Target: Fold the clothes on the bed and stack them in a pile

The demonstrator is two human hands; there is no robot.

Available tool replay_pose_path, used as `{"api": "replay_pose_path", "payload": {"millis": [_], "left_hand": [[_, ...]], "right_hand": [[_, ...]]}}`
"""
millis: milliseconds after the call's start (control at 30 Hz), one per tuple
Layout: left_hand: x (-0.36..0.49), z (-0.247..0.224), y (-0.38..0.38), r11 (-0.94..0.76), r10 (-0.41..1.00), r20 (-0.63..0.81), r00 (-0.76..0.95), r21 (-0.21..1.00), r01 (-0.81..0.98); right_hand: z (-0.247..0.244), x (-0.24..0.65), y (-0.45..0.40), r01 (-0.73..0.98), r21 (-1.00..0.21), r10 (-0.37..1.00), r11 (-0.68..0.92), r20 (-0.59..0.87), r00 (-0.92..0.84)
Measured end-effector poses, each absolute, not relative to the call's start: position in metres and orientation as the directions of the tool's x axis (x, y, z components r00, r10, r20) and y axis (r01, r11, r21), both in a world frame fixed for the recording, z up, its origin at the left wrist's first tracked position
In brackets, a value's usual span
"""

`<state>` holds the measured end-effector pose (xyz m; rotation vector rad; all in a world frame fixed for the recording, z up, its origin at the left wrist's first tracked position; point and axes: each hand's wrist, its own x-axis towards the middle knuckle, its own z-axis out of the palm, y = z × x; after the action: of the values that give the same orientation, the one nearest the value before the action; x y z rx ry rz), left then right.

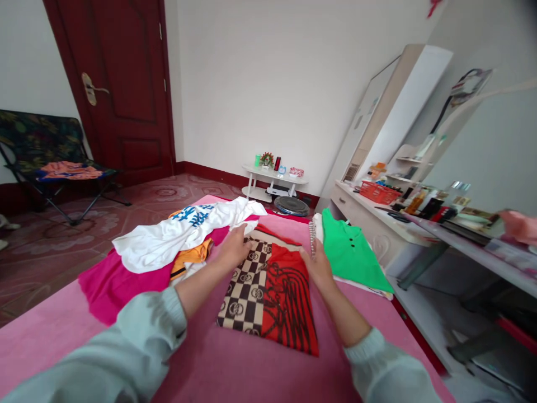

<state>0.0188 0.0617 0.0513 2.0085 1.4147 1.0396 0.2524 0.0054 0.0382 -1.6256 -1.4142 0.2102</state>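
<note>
Red/checkered garment (271, 296) btwn L hand (237, 245) & R hand (316, 264), on pink surface (193, 358)

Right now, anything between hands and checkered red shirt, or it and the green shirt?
Nothing visible blocks left hand or right hand. Right hand and spiral binding sit between checkered red shirt and green shirt.
</note>
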Motion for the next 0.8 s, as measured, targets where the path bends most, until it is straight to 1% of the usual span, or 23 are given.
{"api": "replay_pose_path", "payload": {"millis": [33, 67, 133, 167, 233, 333, 500, 633, 700, 800], "left_hand": [[0.023, 0.037, 0.059, -0.425, 0.902, 0.361, 0.235, 0.653, 0.627], [0.027, 0.024, 0.053, -0.488, 0.871, 0.372, 0.320, 0.582, 0.650], [0.032, 0.003, 0.038, -0.561, 0.827, 0.306, 0.471, 0.481, 0.674], [0.034, -0.004, 0.030, -0.573, 0.818, 0.255, 0.516, 0.442, 0.690], [0.037, -0.012, 0.021, -0.577, 0.812, 0.178, 0.556, 0.383, 0.721], [0.039, -0.015, 0.021, -0.583, 0.808, 0.141, 0.572, 0.336, 0.740], [0.039, -0.017, 0.024, -0.581, 0.813, 0.176, 0.555, 0.315, 0.751], [0.038, -0.021, 0.022, -0.587, 0.810, 0.249, 0.531, 0.351, 0.730], [0.036, -0.022, 0.023, -0.560, 0.827, 0.310, 0.468, 0.397, 0.727], [0.029, -0.019, 0.023, -0.443, 0.884, 0.380, 0.272, 0.491, 0.750]], "right_hand": [[0.021, 0.252, 0.006, 0.771, -0.628, 0.854, 0.109, 0.456, 0.251], [0.006, 0.249, 0.005, 0.837, -0.534, 0.878, 0.117, 0.449, 0.164], [-0.015, 0.243, -0.003, 0.912, -0.393, 0.940, 0.114, 0.341, 0.030], [-0.020, 0.240, -0.007, 0.934, -0.342, 0.961, 0.103, 0.278, -0.004], [-0.022, 0.237, -0.010, 0.959, -0.277, 0.983, 0.066, 0.185, -0.015], [-0.017, 0.237, -0.007, 0.976, -0.214, 0.990, 0.045, 0.143, -0.014], [-0.017, 0.236, -0.006, 0.984, -0.178, 0.990, 0.021, 0.143, 0.004], [-0.017, 0.233, -0.010, 0.984, -0.176, 0.988, 0.020, 0.154, 0.008], [-0.016, 0.233, -0.011, 0.985, -0.173, 0.988, 0.023, 0.154, 0.004], [-0.015, 0.233, -0.013, 0.985, -0.171, 0.988, 0.026, 0.151, 0.001]]}}
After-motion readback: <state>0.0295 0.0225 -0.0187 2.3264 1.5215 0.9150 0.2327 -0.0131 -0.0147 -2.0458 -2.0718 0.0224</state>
